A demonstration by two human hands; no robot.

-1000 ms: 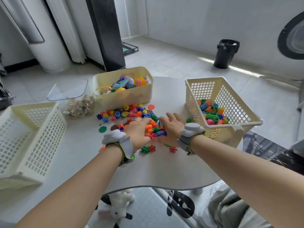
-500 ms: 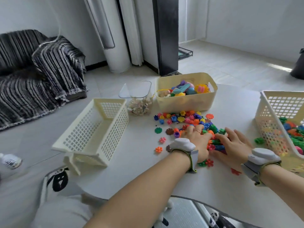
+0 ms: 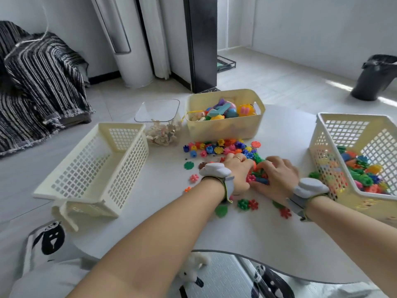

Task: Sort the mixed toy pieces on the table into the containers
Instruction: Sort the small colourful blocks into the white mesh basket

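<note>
Cupped together over the snowflake-piece pile [image 3: 227, 147] mid-table: left hand [image 3: 237, 172], right hand [image 3: 277, 176], grip hidden. Half-filled right basket [image 3: 322, 147] just beside right hand; empty left basket [image 3: 90, 168] well apart.

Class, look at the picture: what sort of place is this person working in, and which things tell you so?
Probably a room in a home: a striped blanket over a couch, a black waste bin on the tiled floor, and a low white table.
</note>
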